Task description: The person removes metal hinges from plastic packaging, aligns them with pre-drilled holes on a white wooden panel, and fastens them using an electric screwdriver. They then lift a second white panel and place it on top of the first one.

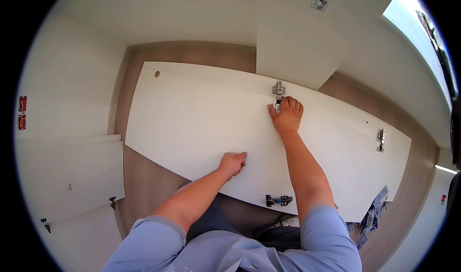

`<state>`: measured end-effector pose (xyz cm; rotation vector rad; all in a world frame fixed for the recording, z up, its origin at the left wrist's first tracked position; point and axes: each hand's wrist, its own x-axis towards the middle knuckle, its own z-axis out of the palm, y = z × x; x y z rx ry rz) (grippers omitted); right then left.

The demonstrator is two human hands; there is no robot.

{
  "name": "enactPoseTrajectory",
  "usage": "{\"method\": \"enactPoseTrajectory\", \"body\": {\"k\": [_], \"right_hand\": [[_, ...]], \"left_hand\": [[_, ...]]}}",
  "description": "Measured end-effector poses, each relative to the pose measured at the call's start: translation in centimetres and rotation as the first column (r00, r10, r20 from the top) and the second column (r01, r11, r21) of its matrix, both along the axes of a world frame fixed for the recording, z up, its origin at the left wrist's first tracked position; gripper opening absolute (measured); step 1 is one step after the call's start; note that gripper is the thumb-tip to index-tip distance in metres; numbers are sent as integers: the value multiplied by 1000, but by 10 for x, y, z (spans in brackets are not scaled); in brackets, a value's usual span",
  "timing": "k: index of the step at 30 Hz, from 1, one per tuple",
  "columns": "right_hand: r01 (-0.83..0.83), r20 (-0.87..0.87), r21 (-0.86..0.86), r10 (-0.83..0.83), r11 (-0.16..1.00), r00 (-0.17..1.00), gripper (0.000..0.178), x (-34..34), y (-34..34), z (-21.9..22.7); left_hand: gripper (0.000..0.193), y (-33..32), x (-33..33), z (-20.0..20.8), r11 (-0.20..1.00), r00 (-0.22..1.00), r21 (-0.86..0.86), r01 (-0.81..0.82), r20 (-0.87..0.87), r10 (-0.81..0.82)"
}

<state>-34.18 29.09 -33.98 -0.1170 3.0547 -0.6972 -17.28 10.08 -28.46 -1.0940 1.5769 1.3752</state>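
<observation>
A long white cabinet door panel [201, 118] lies flat before me. My right hand [289, 114] is at a metal cabinet hinge [278, 87] by the panel's far edge, thumb and fingers closed about its near end. The hinge's plate end shows beyond my fingers. Over the panel's near half, my left hand [232, 164] is closed with thumb and forefinger together; whatever it may hold is hidden. Another hinge [381, 140] sits on the panel toward the right. A dark metal hinge [279, 200] rests near the close edge. At the far left corner is a round hole [157, 74].
White panels [72, 176] at the left carry dark hinges [113, 203]. Torn blue-and-white plastic wrappers [375, 211] lie at the right. A tall white board [302, 36] stands against the panel's far side. Pale walls surround the brown wood-look floor [146, 183].
</observation>
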Motion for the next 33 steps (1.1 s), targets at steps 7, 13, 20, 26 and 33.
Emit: {"method": "enactPoseTrajectory", "body": {"k": [7, 13, 20, 26, 33], "right_hand": [[14, -38, -18, -15, 1000, 999, 50, -2, -1, 1], [144, 32, -57, -143, 988, 989, 41, -7, 0, -1], [224, -43, -39, -226, 974, 973, 56, -25, -17, 2], [-10, -18, 94, 12, 995, 1000, 57, -43, -20, -5], [229, 80, 82, -236, 970, 969, 57, -47, -30, -3]], "left_hand": [[46, -3, 10, -3, 999, 999, 22, 24, -24, -24], [45, 1, 1, 4, 998, 998, 37, 57, -20, -57], [47, -3, 1, 3, 995, 994, 14, 98, -42, -98], [46, -2, 2, -2, 993, 993, -13, 117, -35, -117], [46, -2, 2, 0, 996, 996, 10, 88, -16, -88]]}}
